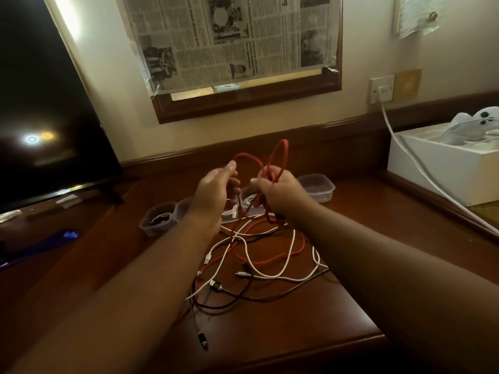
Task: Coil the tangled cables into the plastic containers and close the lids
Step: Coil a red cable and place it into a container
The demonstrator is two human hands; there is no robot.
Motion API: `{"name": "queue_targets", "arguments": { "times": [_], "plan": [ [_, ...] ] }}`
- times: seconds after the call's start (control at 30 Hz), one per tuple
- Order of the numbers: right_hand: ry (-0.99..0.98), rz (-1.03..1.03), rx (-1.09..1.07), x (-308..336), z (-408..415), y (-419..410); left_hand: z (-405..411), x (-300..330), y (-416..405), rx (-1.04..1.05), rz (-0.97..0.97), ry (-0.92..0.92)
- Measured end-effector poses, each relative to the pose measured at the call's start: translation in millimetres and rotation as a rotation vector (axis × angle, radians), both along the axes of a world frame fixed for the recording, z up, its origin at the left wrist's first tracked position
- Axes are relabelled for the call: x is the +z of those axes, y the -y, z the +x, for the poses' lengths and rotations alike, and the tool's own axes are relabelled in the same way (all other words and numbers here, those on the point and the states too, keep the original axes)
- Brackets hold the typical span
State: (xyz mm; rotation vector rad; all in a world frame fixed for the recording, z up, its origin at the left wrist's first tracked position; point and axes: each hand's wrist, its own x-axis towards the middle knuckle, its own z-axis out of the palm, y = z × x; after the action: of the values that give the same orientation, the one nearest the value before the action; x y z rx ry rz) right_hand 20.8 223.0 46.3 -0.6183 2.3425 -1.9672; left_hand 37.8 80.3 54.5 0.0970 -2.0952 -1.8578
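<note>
A red cable (pixel 280 155) loops up above the desk between both hands. My right hand (pixel 275 188) grips a bunch of its coils, and my left hand (pixel 216 187) pinches a strand of the same cable a little to the left. The rest of the red cable trails down into a tangle of white cables (pixel 270 265) and black cables (pixel 229 295) on the wooden desk (pixel 310 319). Behind the hands stand several clear plastic containers: one at the left (pixel 156 220) holds a dark coiled cable, one in the middle (pixel 249 202) holds a white coil, one at the right (pixel 318 187) looks unfilled.
A dark TV screen (pixel 46 103) stands at the left. A white box (pixel 442 168) with a white game controller (pixel 475 124) sits at the right, and a white power cord (pixel 421 171) runs from the wall socket (pixel 382 89) across it. A blue object (pixel 54 240) lies far left.
</note>
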Motion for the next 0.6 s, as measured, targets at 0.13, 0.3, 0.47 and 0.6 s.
{"name": "queue_targets", "arguments": {
  "times": [0.13, 0.3, 0.47, 0.6],
  "plan": [
    [0.043, -0.196, 0.007, 19.2, 2.8, -9.2, 6.7, -42.6, -2.7, -0.292, -0.318, 0.110],
    [0.340, -0.755, 0.143, 39.4, 7.3, -22.2, 6.3, -72.7, 3.5, -0.424, -0.393, 0.262],
    [0.105, -0.557, 0.094, 45.3, 1.5, -43.8, 0.1, -61.7, 21.0, -0.155, -0.163, 0.476],
    [-0.346, 0.236, 0.031, 22.9, 1.3, -35.9, -10.5, -19.7, 15.5, -0.041, 0.323, 0.432]
  ]
}}
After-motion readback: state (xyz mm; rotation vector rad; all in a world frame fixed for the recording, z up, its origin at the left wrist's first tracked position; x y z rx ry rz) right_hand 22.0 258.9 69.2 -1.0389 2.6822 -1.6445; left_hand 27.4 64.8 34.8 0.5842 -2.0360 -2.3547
